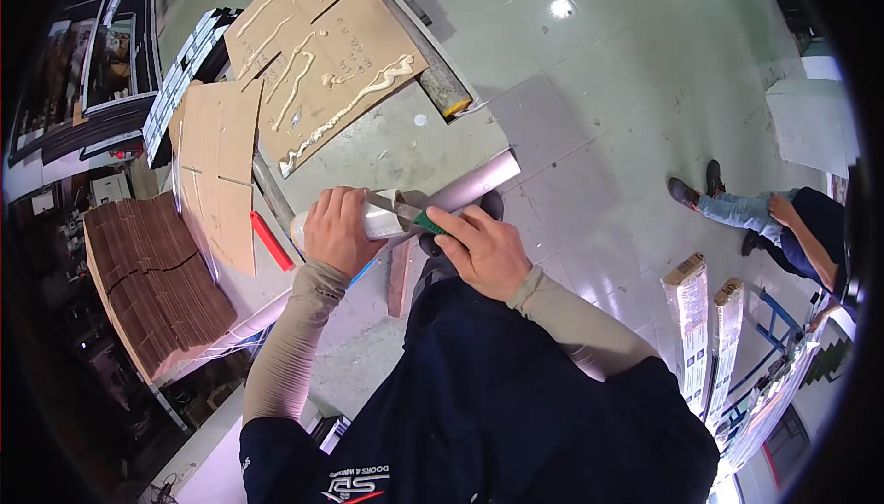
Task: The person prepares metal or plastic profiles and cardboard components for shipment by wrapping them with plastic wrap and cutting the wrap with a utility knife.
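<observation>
My left hand point(339, 225) is wrapped over a white cylindrical roll point(380, 220) at the edge of the workbench, holding it on its side. The roll's hollow end faces right. In my right hand point(483, 251) is a green-handled knife point(429, 222), its long blade pointing left across the roll's open end, close to my left fingers. My right thumb lies along the handle. Much of the roll is hidden under my left hand.
Cardboard sheets point(368, 34) with dried foam beads lie on the workbench point(396, 150). A red strip-shaped object point(272, 240) is left of my hand. Stacked brown cardboard point(157, 274) stands further left. Another person point(810, 228) sits at right, near wrapped long packs point(689, 320).
</observation>
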Action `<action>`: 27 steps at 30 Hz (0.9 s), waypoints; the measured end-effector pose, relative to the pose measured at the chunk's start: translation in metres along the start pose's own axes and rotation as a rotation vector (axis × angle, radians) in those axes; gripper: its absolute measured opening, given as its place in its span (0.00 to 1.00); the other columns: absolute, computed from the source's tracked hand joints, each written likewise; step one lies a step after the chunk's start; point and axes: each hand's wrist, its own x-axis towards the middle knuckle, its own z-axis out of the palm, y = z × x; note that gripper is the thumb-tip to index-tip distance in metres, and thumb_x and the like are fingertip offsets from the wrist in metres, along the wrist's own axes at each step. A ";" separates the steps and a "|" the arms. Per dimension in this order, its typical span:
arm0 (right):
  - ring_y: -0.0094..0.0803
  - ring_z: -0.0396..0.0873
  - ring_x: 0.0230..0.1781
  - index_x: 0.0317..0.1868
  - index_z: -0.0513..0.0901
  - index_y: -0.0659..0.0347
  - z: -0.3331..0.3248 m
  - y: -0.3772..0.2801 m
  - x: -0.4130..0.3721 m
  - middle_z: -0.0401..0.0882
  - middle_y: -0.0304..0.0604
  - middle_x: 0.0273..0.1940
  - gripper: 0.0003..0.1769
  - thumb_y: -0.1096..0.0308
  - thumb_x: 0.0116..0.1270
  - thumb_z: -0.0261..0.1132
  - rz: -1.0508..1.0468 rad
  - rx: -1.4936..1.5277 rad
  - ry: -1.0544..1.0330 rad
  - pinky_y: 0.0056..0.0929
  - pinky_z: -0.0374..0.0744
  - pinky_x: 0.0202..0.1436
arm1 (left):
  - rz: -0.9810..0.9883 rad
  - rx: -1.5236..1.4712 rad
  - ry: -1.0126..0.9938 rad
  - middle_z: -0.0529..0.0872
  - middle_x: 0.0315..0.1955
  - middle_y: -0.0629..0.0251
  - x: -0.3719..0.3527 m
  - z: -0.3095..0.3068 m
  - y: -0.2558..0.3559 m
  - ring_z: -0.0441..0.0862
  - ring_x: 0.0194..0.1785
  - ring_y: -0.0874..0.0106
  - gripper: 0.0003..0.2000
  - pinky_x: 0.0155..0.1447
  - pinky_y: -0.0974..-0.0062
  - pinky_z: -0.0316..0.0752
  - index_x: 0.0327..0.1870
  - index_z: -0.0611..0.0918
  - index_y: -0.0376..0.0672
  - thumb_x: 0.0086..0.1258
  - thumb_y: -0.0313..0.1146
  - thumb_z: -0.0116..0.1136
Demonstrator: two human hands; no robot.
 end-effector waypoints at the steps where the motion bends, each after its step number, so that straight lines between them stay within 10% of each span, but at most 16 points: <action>1: 0.42 0.83 0.34 0.67 0.85 0.46 -0.003 0.000 -0.003 0.79 0.43 0.37 0.22 0.61 0.74 0.70 0.027 -0.009 -0.020 0.41 0.82 0.35 | 0.003 -0.004 0.002 0.84 0.46 0.59 0.000 -0.001 0.001 0.82 0.50 0.54 0.33 0.53 0.58 0.78 0.52 0.81 0.41 0.41 0.38 0.84; 27: 0.46 0.85 0.39 0.67 0.83 0.46 -0.014 0.001 0.008 0.84 0.43 0.41 0.21 0.60 0.76 0.67 0.060 0.121 -0.073 0.42 0.84 0.41 | -0.014 0.011 0.082 0.84 0.49 0.60 -0.014 0.012 0.001 0.81 0.53 0.55 0.36 0.56 0.57 0.75 0.58 0.79 0.42 0.42 0.37 0.83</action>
